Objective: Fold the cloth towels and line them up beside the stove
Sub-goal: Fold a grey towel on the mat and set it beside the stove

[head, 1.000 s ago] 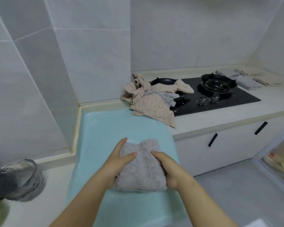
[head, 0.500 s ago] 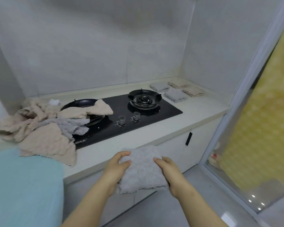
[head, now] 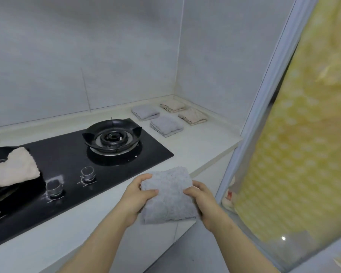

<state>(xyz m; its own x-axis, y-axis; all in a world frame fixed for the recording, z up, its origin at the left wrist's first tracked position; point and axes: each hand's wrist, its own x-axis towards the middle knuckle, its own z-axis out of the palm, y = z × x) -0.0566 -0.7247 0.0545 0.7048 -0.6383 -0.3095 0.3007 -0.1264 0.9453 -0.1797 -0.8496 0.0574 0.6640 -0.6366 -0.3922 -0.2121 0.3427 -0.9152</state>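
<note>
I carry a folded grey towel (head: 170, 196) in the air over the counter's front edge, right of the black stove (head: 71, 164). My left hand (head: 138, 196) grips its left side, thumb on top. My right hand (head: 200, 200) grips its right side the same way. On the counter beyond the stove lie several folded towels in two rows: two grey ones (head: 145, 112) (head: 165, 126) and two beige ones (head: 172, 106) (head: 193, 116). An unfolded beige towel (head: 12, 168) lies over the stove's left burner.
The stove has a right burner (head: 112, 135) and two knobs (head: 88, 173) (head: 54, 187) near its front. A white counter (head: 201, 142) ends at a sliding door frame (head: 264, 91) with a yellow patterned curtain (head: 303, 134) behind glass. Tiled walls enclose the corner.
I have turned and moved right from the blue mat past the stove, carrying the folded grey towel in both hands. The row of folded towels is now much nearer.
</note>
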